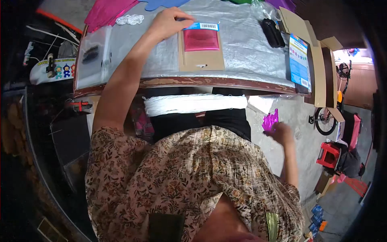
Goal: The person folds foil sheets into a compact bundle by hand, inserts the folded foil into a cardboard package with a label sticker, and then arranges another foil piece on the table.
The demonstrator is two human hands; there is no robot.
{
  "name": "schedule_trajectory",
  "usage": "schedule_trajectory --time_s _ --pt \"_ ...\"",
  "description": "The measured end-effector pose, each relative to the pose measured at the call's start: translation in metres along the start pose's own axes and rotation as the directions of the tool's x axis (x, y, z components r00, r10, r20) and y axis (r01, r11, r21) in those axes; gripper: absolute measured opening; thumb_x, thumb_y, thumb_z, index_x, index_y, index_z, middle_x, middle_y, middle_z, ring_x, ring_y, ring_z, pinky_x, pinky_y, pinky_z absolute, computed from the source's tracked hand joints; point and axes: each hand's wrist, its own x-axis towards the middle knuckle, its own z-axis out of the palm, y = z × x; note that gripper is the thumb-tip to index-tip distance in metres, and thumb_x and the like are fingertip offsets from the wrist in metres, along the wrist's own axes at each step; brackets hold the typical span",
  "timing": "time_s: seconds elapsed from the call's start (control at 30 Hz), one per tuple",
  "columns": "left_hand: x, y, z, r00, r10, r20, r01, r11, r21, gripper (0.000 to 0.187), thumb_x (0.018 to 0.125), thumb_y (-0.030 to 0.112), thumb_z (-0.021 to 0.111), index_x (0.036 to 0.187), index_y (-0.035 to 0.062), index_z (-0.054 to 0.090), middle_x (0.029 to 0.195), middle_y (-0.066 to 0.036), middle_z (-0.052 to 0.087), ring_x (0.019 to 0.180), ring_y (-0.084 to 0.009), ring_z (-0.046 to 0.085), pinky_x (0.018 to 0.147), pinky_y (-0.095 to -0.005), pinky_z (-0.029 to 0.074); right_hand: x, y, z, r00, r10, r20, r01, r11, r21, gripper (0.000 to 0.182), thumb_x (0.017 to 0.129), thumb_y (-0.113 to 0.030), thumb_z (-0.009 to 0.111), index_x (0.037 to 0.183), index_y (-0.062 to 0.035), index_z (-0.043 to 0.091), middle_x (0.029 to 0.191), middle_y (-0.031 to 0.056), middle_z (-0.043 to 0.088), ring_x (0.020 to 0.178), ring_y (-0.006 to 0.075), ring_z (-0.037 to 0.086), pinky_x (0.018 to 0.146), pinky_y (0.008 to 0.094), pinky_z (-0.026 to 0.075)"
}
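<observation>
My left hand (171,23) reaches over the table, its bent fingers closed at the top left corner of a pink packet (201,39). That packet has a blue label with a barcode and lies on a brown cardboard piece (201,65) with a hanging slot. Off the table's right front, my right hand (281,134) has its fingers closed on a shiny magenta foil piece (270,120). A thick bundle of white string (195,105) lies across my lap.
The silver-covered table (254,60) holds a clear plastic bag stack (94,56), white string (130,19), pink sheets (107,14) and a black case (273,33). A blue printed card (298,60) leans by an open cardboard box (318,60) on the right. A red stool (328,154) stands on the floor.
</observation>
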Motion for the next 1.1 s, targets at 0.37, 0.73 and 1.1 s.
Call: schedule_trajectory --time_s 0.37,0.73,1.1 --pt "-0.013 0.006 0.006 0.992 0.058 -0.116 -0.054 0.998 0.036 0.022 0.088 0.023 0.072 0.107 0.0120 0.076 0.099 -0.002 0.067 0.093 -0.0148 0.063 0.081 -0.0277 0.050 0.122 -0.162 -0.227 0.405 -0.438 -0.803 0.809 0.580 0.092 0.059 0.086 -0.006 0.071 0.141 -0.0065 0.050 0.131 0.0079 0.060 0.115 0.0156 0.056 0.098 0.0316 0.047" --pt "-0.014 0.002 0.007 0.976 0.156 -0.152 -0.163 0.986 -0.036 0.018 0.086 0.014 0.075 0.102 0.0063 0.076 0.092 -0.004 0.068 0.088 -0.0133 0.064 0.080 -0.0256 0.051 0.182 -0.206 -0.216 0.540 -0.485 -0.688 0.841 0.270 0.469 0.029 0.086 -0.006 0.074 0.112 -0.0002 0.065 0.105 0.0032 0.069 0.100 0.0118 0.062 0.089 0.0281 0.050" --pt "-0.030 0.006 -0.013 0.924 0.380 -0.053 -0.361 0.907 0.216 0.021 0.086 0.015 0.073 0.105 0.0058 0.075 0.104 -0.008 0.073 0.095 -0.0188 0.070 0.082 -0.0301 0.055 0.162 -0.207 -0.214 0.147 -0.513 -0.846 0.882 0.455 -0.122 0.010 0.084 -0.001 0.072 0.094 -0.0022 0.071 0.092 0.0067 0.068 0.083 0.0224 0.065 0.076 0.0313 0.053"
